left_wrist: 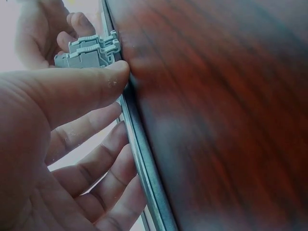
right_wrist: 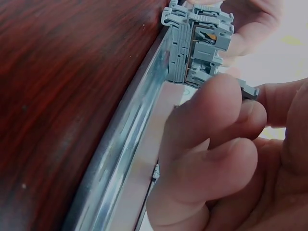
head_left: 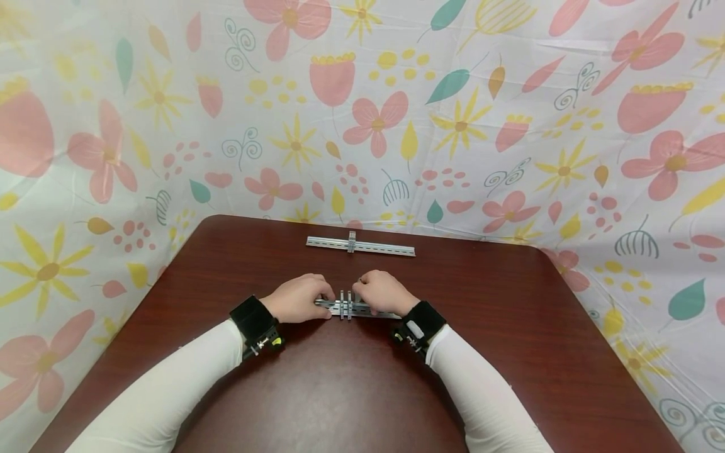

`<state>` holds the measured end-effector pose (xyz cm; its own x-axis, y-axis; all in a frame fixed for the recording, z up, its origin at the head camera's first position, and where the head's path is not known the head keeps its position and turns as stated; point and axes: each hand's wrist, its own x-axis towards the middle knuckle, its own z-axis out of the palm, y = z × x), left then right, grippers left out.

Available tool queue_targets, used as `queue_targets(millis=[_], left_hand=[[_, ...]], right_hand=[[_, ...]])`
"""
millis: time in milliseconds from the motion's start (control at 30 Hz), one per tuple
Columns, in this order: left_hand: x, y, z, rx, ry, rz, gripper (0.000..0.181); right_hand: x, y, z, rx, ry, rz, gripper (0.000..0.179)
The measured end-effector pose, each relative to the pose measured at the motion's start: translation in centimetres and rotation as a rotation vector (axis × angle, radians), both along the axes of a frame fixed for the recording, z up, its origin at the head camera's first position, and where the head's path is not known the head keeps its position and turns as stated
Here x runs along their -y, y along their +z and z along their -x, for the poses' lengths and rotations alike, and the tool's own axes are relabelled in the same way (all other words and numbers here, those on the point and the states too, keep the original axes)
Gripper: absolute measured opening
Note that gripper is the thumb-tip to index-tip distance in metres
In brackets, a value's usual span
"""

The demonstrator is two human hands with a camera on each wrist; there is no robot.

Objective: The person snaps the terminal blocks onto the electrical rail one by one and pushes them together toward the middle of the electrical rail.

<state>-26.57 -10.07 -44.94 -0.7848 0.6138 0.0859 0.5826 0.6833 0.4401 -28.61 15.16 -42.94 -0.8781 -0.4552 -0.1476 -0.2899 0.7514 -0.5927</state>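
Observation:
A slotted metal DIN rail (head_left: 374,313) lies across the middle of the table. Two grey terminal blocks (head_left: 345,306) stand upright side by side on it. My left hand (head_left: 300,298) grips the rail just left of the blocks. In the left wrist view its thumb (left_wrist: 91,86) lies along the near side, touching the blocks' edge, with the fingers beyond the rail. Right of the blocks, my right hand (head_left: 386,293) has curled fingers. A small dark grey piece (right_wrist: 249,91) shows between its fingers and thumb, mostly hidden; its kind is unclear.
Farther back on the dark brown table (head_left: 481,296) lies a second DIN rail (head_left: 385,249), with a grey terminal block (head_left: 352,241) on it. A flower-patterned cloth (head_left: 374,82) hangs behind the table and along its sides.

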Motion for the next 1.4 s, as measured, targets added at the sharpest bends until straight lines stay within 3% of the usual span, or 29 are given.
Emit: queue_targets(millis=[333,700,933,1400], left_hand=[[0.04,0.1,-0.08,-0.001,0.003,0.003,0.024],[-0.02,-0.07,0.05,-0.012,0.007,0.015,0.024],[-0.02,0.16,-0.18,-0.016,0.005,0.017,0.024],[-0.06,0.11,-0.11,-0.016,0.008,0.016,0.023]], right_hand=[[-0.07,-0.4,0.38,0.029,0.069,-0.058,0.046],[0.12,-0.58,0.13,0.146,-0.01,-0.031,0.049],[0.02,-0.73,0.11,0.206,-0.013,0.026,0.055],[0.08,-0.6,0.14,0.227,0.001,0.022,0.056]])
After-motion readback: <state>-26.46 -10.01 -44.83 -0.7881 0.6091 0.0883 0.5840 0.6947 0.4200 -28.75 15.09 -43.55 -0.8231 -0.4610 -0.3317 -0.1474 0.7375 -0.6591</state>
